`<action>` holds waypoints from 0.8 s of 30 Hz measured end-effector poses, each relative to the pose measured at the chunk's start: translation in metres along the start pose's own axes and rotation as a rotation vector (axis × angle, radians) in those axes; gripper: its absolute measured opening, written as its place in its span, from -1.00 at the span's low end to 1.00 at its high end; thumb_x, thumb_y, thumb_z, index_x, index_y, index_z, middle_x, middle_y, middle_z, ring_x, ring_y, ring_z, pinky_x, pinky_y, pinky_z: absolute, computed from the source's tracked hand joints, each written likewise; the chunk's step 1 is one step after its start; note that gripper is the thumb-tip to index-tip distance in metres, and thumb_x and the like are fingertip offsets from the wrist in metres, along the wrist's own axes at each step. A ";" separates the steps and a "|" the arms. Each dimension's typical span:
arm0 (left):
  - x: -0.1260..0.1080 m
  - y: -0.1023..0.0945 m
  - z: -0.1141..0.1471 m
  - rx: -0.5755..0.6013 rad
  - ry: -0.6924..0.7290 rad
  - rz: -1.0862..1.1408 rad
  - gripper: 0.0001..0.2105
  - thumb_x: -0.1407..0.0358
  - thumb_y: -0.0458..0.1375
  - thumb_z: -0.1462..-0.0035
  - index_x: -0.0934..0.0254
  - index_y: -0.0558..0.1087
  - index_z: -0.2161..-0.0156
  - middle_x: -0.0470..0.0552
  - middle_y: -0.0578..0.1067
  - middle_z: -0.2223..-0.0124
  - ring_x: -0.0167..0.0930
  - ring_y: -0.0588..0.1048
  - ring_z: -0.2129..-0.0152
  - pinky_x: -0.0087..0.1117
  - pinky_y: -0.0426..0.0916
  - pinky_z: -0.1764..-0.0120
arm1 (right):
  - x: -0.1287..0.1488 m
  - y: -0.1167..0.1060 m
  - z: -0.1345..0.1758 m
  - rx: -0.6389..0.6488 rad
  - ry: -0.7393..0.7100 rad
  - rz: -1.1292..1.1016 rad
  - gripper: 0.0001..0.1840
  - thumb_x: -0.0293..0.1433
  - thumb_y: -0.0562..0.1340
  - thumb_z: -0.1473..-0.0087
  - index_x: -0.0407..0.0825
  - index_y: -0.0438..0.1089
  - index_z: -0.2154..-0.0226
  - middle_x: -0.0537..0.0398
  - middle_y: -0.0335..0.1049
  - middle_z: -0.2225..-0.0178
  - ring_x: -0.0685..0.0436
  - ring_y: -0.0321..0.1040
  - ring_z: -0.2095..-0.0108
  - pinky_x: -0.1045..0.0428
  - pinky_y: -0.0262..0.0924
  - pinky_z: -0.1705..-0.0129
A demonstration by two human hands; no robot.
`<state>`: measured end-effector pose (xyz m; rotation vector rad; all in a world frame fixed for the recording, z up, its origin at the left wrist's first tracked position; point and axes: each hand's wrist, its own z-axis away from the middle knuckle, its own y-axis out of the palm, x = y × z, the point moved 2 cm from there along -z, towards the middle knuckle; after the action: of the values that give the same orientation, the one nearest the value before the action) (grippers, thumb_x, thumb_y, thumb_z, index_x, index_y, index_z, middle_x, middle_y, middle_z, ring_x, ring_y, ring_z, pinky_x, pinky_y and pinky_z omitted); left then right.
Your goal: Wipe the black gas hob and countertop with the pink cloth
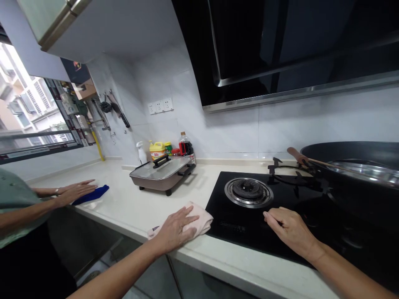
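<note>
My left hand lies with its fingers spread on a folded pale pink cloth, pressing it against the counter's front part beside the cooktop. Part of the cloth is hidden under the palm. Over the black glass cooktop, my right hand is closed in a loose fist, and no object shows in it. Just beyond that hand is a round burner with a metal ring, its pan support off. The loose black pan support leans near a large dark wok at the right.
A brown electric pan with a glass lid stands on the white counter. Behind it are a spray bottle, a yellow jug and a dark sauce bottle. At left, another person's hands rest by a blue cloth. A black range hood hangs overhead.
</note>
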<state>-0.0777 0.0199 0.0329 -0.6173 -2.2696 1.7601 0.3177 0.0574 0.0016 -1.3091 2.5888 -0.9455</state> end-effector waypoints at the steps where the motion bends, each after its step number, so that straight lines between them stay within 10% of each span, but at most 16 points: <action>1: 0.001 0.001 0.002 -0.016 -0.014 -0.026 -0.59 0.10 0.14 -0.31 0.03 0.51 -0.22 -0.01 0.26 -0.42 -0.18 0.31 -0.34 -0.12 0.26 -0.32 | 0.000 -0.001 -0.001 -0.011 -0.011 0.000 -0.53 -0.33 0.11 -0.42 -0.01 0.13 0.56 0.28 0.10 0.59 0.07 0.04 0.54 0.04 -0.03 0.35; 17: -0.097 0.030 0.023 -0.037 0.191 -0.081 -0.52 0.14 0.07 -0.37 -0.07 0.31 -0.36 -0.06 0.20 -0.46 -0.06 0.18 -0.39 0.07 0.31 -0.23 | 0.006 -0.003 -0.009 -0.143 -0.256 0.240 -0.59 -0.44 0.18 -0.35 -0.02 0.27 0.56 0.27 0.21 0.58 0.06 0.04 0.55 0.01 -0.04 0.33; 24: -0.139 0.035 0.003 0.054 0.317 0.031 -0.49 -0.03 -0.03 -0.41 -0.05 0.26 -0.39 0.01 0.08 -0.51 -0.05 0.05 -0.44 0.18 0.09 -0.34 | 0.062 -0.071 0.004 -0.125 -0.240 0.229 -0.65 -0.46 0.19 -0.34 -0.01 0.37 0.51 0.22 0.28 0.57 0.04 0.11 0.54 0.00 0.02 0.34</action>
<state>0.0517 -0.0368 0.0119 -0.8573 -2.0029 1.5988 0.3298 -0.0227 0.0503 -1.0467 2.5703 -0.5613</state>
